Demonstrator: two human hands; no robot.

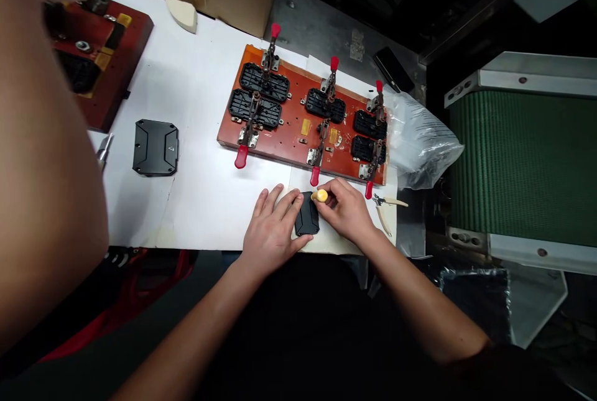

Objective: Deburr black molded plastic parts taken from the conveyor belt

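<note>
On the white work surface near its front edge lies a small black plastic cover [308, 217]. My left hand [274, 227] holds it from the left, fingers stretched out, with the index fingertip at its upper corner and the thumb along its lower edge. In my right hand [345, 208], thumb and fingers are closed round a tool with a yellow handle [321, 196], held upright over the cover's upper right edge. The tool's working tip is hidden. Just right of that hand are cream-handled nippers [385, 208].
Beyond my hands stands a red fixture board [289, 146] with several red-tipped toggle clamps over black plastic parts. A larger black cover [156, 147] lies left. Another person's arm [51, 158] reaches past a second red fixture [135, 34]. Plastic bag [422, 140] and green conveyor [527, 165] are right.
</note>
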